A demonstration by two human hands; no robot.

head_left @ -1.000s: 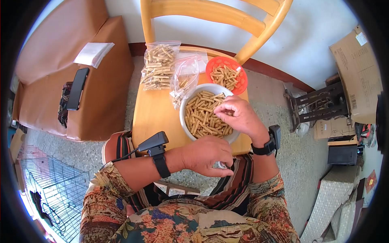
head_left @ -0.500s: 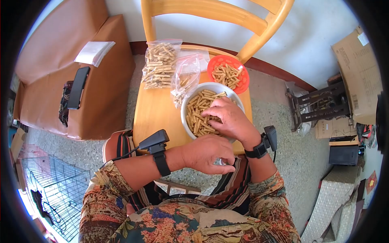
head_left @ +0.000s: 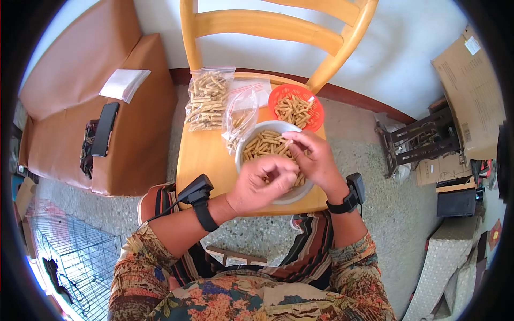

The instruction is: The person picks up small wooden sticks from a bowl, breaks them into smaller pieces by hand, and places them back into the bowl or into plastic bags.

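Note:
A round white bowl (head_left: 242,140) holds many short tan sticks (head_left: 265,143), which look like dried root pieces or snack sticks. My right hand (head_left: 317,163) is over the bowl's right side, thumb and forefinger brought together; what they pinch is too small to make out. Above the near rim is my left hand (head_left: 262,184), fingers curled in and slightly blurred, hiding whatever is in them. Behind the bowl, a red plastic basket (head_left: 318,119) contains more sticks. To its left lie a full clear zip bag (head_left: 208,101) and a partly filled clear bag (head_left: 240,119).
Everything rests on a wooden chair (head_left: 201,166) with a curved backrest (head_left: 267,27). A brown sofa (head_left: 134,144) at left carries a phone (head_left: 105,129) and a white packet (head_left: 125,84). A wire cage (head_left: 75,251) is lower left; a cardboard box (head_left: 471,96) is at right.
My right hand has lifted from among the sticks, its fingertips drawn together. My left hand has moved up from the chair's front edge to above the bowl's near rim. The view has shifted slightly.

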